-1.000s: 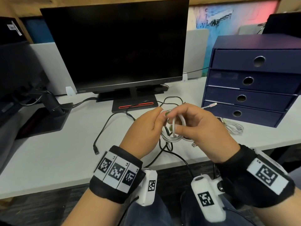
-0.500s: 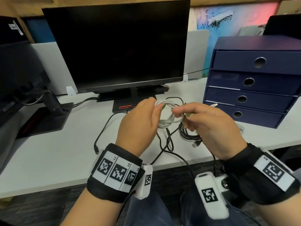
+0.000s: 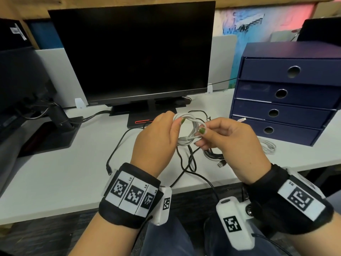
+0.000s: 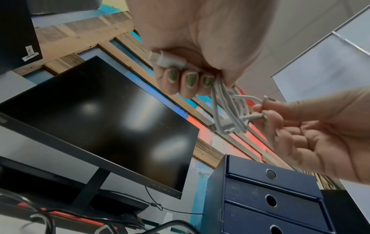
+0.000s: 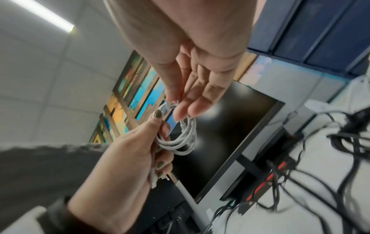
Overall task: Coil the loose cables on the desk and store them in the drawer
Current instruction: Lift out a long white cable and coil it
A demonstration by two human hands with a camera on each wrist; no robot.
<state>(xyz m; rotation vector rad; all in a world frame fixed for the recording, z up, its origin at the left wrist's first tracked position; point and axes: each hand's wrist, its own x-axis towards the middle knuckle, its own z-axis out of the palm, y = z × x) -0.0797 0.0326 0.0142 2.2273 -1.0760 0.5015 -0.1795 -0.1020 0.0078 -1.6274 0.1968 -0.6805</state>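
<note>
A white cable [image 3: 191, 134] is wound into a small coil and held above the desk between both hands. My left hand [image 3: 177, 124] grips the coil's left side, fingers curled round the strands and one plug [image 4: 166, 60]. My right hand [image 3: 200, 134] pinches the coil's right side between thumb and fingertips. The same coil [image 5: 181, 139] hangs between the hands in the right wrist view. Loose black cables [image 3: 186, 161] lie on the desk below the hands. A second white cable [image 3: 268, 146] lies coiled beside the dark blue drawer unit [image 3: 287, 97], whose drawers look shut.
A black monitor [image 3: 136, 52] on its stand fills the back centre. A black bundle with a USB plug [image 3: 222, 164] lies under my right hand. Another screen's arm base [image 3: 62, 119] stands at the left. The white desk [image 3: 55, 172] ends just before my wrists.
Both hands have risen a little and moved slightly apart. The white coil now hangs open as a ring between them, with my right hand pinching its right side.
</note>
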